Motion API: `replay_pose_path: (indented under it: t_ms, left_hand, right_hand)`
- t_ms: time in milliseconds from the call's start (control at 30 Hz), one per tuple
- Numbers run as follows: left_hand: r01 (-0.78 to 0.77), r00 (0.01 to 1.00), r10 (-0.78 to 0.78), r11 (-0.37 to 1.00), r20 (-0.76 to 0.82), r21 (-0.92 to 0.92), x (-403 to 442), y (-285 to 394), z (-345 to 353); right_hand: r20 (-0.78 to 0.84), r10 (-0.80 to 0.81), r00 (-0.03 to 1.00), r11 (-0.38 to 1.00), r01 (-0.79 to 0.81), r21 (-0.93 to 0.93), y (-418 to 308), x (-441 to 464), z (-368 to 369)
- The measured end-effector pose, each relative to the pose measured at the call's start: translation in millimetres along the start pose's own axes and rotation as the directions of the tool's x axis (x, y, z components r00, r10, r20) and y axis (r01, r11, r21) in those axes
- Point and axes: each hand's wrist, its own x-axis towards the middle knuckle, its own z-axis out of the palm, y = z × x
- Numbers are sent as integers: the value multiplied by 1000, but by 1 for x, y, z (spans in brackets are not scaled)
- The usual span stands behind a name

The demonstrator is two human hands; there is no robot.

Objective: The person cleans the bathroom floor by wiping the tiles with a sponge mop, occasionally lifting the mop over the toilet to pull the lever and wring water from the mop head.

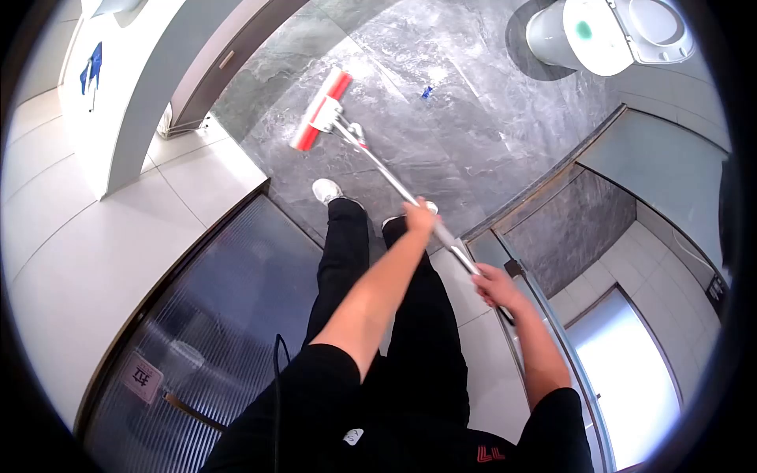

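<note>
A mop (377, 163) with a pale metal handle runs slantwise from the upper left to the lower right. Its red and white head (322, 110) rests on the grey marbled floor (473, 138). My left hand (420, 217) is wrapped round the middle of the handle. Nearer the black end of the handle, my right hand (494, 285) is closed round it too. Beyond the mop head, to its right, a small blue item (426, 93) lies on the floor.
A white toilet (579, 35) stands at the upper right. Glass panels (662, 165) and a metal-edged sill (544, 185) border the right side. At the lower left is a ribbed glass door (221, 315). White shoes (326, 190) are just below the mop head.
</note>
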Motion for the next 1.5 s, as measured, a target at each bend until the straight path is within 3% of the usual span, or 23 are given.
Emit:
replay_pose_path:
  t_ms: [33,100,167,267,367,400,633,733,933,1033,1100,1233,1267,1300,1333,1367,1400,1500]
  left_hand:
    - [52,996,-52,999,74,0,-20,-12,24]
    - [-87,995,66,923,69,375,9,-113,82]
    - [-5,991,-36,950,127,313,-52,-91,107]
    - [253,928,-227,966,296,-50,-101,-67,116]
    - [348,842,-231,924,487,-162,-106,-60,91]
    - [339,886,-240,920,398,-199,-117,-44,83]
    - [228,958,-144,908,248,-351,-109,-15,13]
    - [193,978,-156,923,136,-334,-101,-11,-2]
    - [109,991,-130,926,-33,-361,-82,-10,-26]
    - [-35,985,-9,966,-170,-255,-37,-38,-36]
    - [-13,977,-47,961,-210,-275,-35,-40,-37]
    - [106,980,-140,968,-141,-227,-62,-34,-4]
    - [175,984,-177,977,-1,-123,-42,-51,4]
    - [171,984,-171,985,-41,-2,-57,-41,23]
    - [121,992,-108,967,-70,222,-51,-55,44]
    - [137,986,-148,982,82,128,-43,-75,66]
    - [267,954,-262,964,143,-10,-85,-45,87]
    - [431,798,-362,902,482,-36,-109,-68,155]
  right_hand:
    - [-28,26,999,998,-28,-59,3,-23,-21]
    - [-87,64,994,996,-69,-54,13,-65,-53]
    - [-134,131,982,988,-141,-64,23,-94,-74]
    - [-150,216,965,972,-228,-63,42,-113,-91]
    - [-183,219,958,968,-237,-80,27,-122,-68]
    - [-177,215,960,969,-232,-83,25,-119,-61]
    - [-113,102,988,978,-120,-169,19,-93,-3]
    - [-52,34,998,970,-45,-241,7,-84,7]
    - [161,26,987,992,-5,-129,15,-43,2]
    - [161,25,987,983,5,-182,18,0,17]
    - [149,44,988,979,-14,-202,15,18,23]
    - [53,-10,999,958,24,-285,32,15,-3]
    - [1,-53,999,938,50,-342,38,10,-20]
    - [-50,-106,993,912,77,-403,39,6,-39]
    - [-67,-44,997,919,14,-394,24,-11,-58]
    - [-82,20,996,922,-50,-385,8,-35,-77]
    - [-83,-15,996,902,-22,-431,9,-49,-99]
    - [-146,-3,989,868,-70,-491,-4,-109,-148]
